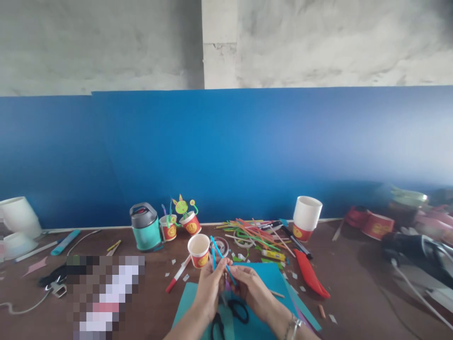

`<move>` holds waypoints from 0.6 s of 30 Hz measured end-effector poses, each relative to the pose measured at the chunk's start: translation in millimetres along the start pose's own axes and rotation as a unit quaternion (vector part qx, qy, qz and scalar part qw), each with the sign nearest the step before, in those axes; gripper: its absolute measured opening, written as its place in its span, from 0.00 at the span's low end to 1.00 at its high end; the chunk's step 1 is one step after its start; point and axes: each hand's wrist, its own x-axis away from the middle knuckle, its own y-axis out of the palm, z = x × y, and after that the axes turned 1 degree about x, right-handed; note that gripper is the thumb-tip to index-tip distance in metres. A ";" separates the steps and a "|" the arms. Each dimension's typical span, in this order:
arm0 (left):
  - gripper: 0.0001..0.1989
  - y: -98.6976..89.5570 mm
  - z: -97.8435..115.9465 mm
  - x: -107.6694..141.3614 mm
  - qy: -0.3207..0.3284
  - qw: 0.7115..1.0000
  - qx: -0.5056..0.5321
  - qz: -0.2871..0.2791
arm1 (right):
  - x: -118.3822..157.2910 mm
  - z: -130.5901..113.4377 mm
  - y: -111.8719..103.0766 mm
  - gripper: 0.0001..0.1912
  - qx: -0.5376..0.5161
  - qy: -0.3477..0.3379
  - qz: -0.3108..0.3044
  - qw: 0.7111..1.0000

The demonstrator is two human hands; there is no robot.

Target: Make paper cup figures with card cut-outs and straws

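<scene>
My left hand (211, 285) and my right hand (253, 289) are close together over blue paper sheets (264, 274). Their fingers pinch thin bright blue lengths that look like pipe cleaners (219, 249); one slants across both hands, and another stands up by the left hand. Whether they are one bent piece or two separate ones, I cannot tell. Below the hands, black-handled scissors (239, 311) lie on the paper, their blades partly hidden. Just beyond my left hand stands an open paper cup (198, 250), with a roll of clear tape (222, 246) beside it.
Behind are a teal lidded container (146, 231), a decorated cup with a green cat figure (191, 223), and a pile of coloured sticks (253, 231). Stacked cups (307, 219), a glue stick (273, 255) and a red pouch-like item (311, 276) lie rightward. A red-capped marker (179, 274) lies left.
</scene>
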 end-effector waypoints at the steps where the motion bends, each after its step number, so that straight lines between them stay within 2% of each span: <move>1: 0.22 0.7 2.2 0.4 -0.002 1.000 0.005 0.010 | -0.2 -0.2 0.0 0.14 0.013 0.003 0.004 1.000; 5: 0.23 2.3 5.7 2.5 -0.006 1.000 -0.007 0.008 | -2.1 1.2 -2.2 0.15 0.039 0.000 0.005 0.999; 12: 0.22 -2.0 0.5 3.0 -0.018 0.999 -0.027 -0.039 | -1.1 1.7 -3.3 0.13 0.012 -0.015 -0.011 1.000; 16: 0.21 -6.9 0.6 -0.7 -0.035 0.996 -0.051 -0.069 | 1.0 0.5 -2.2 0.13 -0.008 -0.005 0.011 1.000; 18: 0.22 -8.1 1.7 -2.1 -0.037 0.995 -0.061 -0.063 | 0.5 0.6 -2.6 0.13 -0.014 -0.001 0.011 1.000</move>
